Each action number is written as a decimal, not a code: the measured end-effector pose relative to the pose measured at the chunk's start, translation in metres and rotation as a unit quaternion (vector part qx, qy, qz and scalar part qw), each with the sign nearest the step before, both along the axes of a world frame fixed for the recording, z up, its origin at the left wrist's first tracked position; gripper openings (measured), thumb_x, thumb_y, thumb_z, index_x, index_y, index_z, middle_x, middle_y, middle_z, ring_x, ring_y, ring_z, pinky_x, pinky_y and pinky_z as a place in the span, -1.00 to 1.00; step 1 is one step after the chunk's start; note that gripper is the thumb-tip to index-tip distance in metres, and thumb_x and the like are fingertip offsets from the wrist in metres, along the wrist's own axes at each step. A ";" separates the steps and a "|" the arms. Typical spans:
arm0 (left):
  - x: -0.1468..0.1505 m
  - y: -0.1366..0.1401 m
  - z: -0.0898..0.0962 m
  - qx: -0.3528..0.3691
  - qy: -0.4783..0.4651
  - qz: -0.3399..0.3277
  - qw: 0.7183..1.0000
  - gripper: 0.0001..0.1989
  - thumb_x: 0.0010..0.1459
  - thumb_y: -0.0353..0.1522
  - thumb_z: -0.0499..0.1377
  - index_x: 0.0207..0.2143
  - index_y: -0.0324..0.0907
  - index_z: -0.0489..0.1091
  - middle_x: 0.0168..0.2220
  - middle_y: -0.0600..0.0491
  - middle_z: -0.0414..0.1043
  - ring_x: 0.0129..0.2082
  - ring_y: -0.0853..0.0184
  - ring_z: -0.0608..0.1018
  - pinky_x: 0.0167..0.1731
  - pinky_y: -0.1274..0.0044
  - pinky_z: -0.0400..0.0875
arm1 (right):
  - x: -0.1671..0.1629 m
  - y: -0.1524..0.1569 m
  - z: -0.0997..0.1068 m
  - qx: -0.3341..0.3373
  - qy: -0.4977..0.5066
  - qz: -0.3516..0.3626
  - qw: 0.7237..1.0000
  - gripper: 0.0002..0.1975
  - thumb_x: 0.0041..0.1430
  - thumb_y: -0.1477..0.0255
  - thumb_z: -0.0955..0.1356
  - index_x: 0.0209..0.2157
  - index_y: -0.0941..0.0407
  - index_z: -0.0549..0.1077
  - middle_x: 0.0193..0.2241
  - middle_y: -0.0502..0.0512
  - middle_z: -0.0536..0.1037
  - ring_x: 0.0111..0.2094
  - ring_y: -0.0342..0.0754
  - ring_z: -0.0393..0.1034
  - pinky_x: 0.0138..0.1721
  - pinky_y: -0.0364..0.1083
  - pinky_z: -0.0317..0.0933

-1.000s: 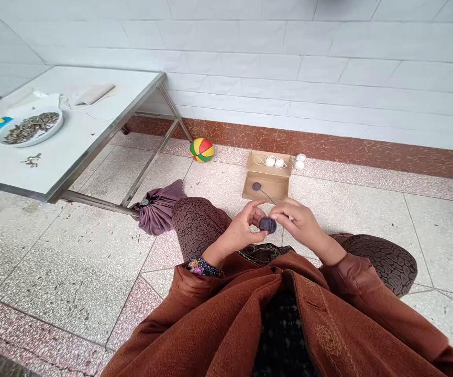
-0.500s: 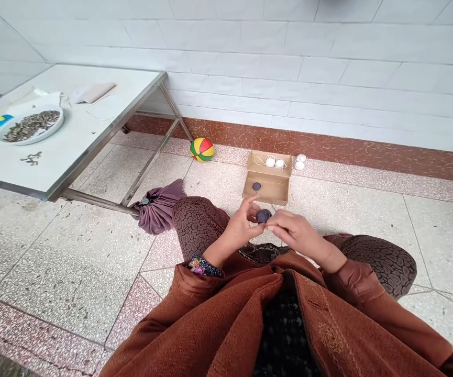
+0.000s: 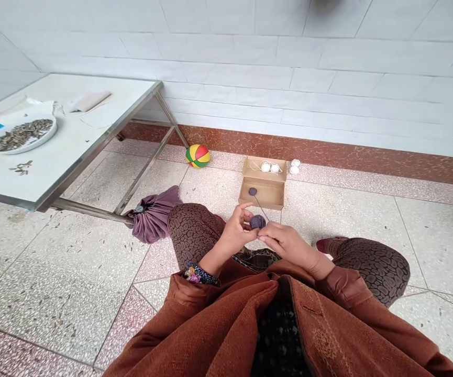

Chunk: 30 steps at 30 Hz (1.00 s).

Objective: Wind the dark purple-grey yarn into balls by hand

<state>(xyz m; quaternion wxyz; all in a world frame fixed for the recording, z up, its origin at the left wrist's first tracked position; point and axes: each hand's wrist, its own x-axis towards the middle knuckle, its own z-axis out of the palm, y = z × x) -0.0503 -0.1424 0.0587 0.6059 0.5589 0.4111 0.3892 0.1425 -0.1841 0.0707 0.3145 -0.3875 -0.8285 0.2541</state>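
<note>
Between my hands is a dark purple-grey ball of yarn (image 3: 257,222), above my lap. My left hand (image 3: 237,228) holds it from the left, thumb below and index finger raised. At its right side, my right hand (image 3: 285,242) is closed in a pinch on the yarn strand, close to the ball. From there a dark strand (image 3: 263,209) runs up to a smaller dark yarn ball (image 3: 252,191) inside the open cardboard box (image 3: 267,198) on the floor. White yarn balls (image 3: 270,167) lie in the box's lid part.
Beside the box, two white balls (image 3: 294,166) sit on the floor. A striped ball (image 3: 198,156) and a purple cloth bundle (image 3: 155,214) lie near the table leg. The table (image 3: 73,133) at left carries a plate of seeds (image 3: 24,135).
The view has shifted slightly, so the scene sits a little lower and further left. My hands still hold the yarn ball; the strand to the box now shows more clearly.
</note>
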 end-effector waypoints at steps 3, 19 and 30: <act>0.002 -0.005 0.005 -0.014 -0.058 -0.105 0.993 -0.23 -0.06 -0.47 0.36 0.20 -0.05 0.18 -0.23 0.12 0.32 -0.28 0.42 0.45 -0.26 0.54 0.35 | 0.011 0.016 0.009 0.015 0.022 -0.083 0.996 -0.75 0.48 0.32 0.22 -0.23 0.06 0.48 -0.35 0.10 0.52 -0.30 -0.03 0.43 -0.24 -0.07 0.30; 0.002 -0.007 0.013 -0.036 -0.042 -0.047 0.997 -0.33 -0.07 -0.44 0.37 0.12 -0.09 0.28 -0.23 0.12 0.33 -0.27 0.43 0.42 -0.22 0.54 0.32 | 0.005 0.011 0.015 0.022 0.013 -0.055 0.998 -0.75 0.47 0.32 0.23 -0.21 0.05 0.50 -0.33 0.11 0.51 -0.29 -0.01 0.42 -0.22 -0.06 0.31; 0.008 -0.012 0.010 -0.127 -0.187 -0.023 0.974 -0.53 -0.02 -0.30 0.43 -0.03 -0.18 0.50 -0.14 -0.03 0.49 -0.18 0.34 0.48 -0.15 0.49 0.37 | 0.000 0.000 -0.024 -0.060 0.041 -0.121 0.990 -0.79 0.42 0.34 0.25 -0.32 0.07 0.41 -0.44 0.03 0.49 -0.41 -0.06 0.39 -0.34 -0.11 0.27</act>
